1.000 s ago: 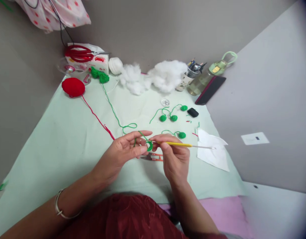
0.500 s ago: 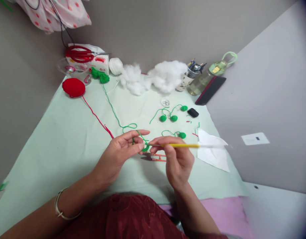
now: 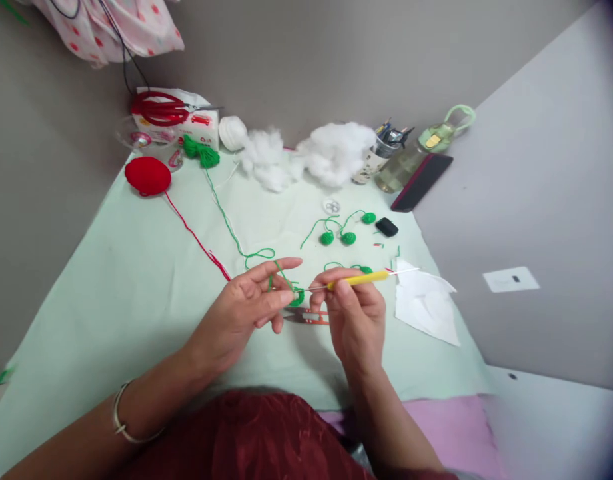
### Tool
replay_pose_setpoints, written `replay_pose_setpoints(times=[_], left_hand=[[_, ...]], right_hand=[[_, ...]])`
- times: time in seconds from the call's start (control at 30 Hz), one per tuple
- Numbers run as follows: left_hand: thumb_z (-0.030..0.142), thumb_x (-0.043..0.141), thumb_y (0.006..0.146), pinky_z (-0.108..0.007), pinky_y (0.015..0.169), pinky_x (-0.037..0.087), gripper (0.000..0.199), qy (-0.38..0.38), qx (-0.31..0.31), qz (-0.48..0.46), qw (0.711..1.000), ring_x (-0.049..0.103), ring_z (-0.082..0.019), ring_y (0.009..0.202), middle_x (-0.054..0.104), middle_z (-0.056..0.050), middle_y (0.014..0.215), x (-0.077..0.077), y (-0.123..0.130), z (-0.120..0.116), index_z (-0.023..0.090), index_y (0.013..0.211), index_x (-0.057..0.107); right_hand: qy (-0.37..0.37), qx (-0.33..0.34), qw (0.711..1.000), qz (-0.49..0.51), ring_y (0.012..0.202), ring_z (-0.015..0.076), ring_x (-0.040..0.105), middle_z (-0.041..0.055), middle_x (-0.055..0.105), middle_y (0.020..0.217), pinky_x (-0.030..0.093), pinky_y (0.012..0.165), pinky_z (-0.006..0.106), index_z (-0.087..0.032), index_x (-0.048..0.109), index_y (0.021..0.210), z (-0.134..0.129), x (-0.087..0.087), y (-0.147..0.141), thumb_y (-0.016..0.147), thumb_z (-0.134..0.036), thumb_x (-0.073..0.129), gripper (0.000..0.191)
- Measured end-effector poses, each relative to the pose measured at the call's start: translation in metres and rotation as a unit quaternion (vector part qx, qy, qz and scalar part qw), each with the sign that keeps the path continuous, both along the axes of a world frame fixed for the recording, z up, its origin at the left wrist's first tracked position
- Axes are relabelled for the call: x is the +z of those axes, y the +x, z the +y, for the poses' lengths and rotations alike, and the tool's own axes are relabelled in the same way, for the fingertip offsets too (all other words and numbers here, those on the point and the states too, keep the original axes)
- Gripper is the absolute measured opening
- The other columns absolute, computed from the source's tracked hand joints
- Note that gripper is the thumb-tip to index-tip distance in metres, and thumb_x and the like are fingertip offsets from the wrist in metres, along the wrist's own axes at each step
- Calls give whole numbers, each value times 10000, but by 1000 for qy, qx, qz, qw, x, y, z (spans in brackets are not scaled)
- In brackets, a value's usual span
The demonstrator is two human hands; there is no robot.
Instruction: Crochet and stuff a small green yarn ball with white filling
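Observation:
My left hand (image 3: 251, 303) pinches a small green crocheted piece (image 3: 298, 297) between thumb and finger, with green yarn (image 3: 281, 270) running over its raised index finger. My right hand (image 3: 354, 313) is closed on a crochet hook with a yellow handle (image 3: 361, 278); the hook's thin metal tip reaches the green piece. Below and between the hands, orange-handled thread snips (image 3: 314, 316) lie on the cloth, partly covered by my right hand. The green yarn leads back to a green skein (image 3: 201, 152) at the far left.
Small green crocheted balls (image 3: 348, 238) with yarn tails lie beyond my right hand, near a black object (image 3: 387, 227). Red yarn (image 3: 148, 176), white stuffing (image 3: 334, 153), a pen cup (image 3: 371, 163), a bottle (image 3: 404, 163) and red scissors (image 3: 161, 109) stand or lie farther back. White paper (image 3: 425, 303) is at right.
The hook has tilted, its rear end now pointing more upward, and my right hand has shifted slightly. The green piece has moved a little to the right, and the lower fingers of my left hand have spread.

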State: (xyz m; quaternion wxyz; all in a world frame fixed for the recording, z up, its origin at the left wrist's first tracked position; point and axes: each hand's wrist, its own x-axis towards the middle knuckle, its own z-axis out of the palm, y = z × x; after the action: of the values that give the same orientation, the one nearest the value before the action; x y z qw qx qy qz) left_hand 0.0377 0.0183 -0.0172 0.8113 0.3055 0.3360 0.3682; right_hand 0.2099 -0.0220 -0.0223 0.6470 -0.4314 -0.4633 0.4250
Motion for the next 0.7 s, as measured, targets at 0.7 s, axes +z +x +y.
replay_pose_setpoints(times=[0.7], left_hand=[[243,838,823,-152,488,353,345,-97,-21,-51,994,178,-39,503,364,100,591,1,3,0,178,1161,808]], right_hand=[[145,-117,942,-278,824,191,703,46,742,956,599,688,357,-308,787,1114,-5,-9,-5,1003,-152,613,258]])
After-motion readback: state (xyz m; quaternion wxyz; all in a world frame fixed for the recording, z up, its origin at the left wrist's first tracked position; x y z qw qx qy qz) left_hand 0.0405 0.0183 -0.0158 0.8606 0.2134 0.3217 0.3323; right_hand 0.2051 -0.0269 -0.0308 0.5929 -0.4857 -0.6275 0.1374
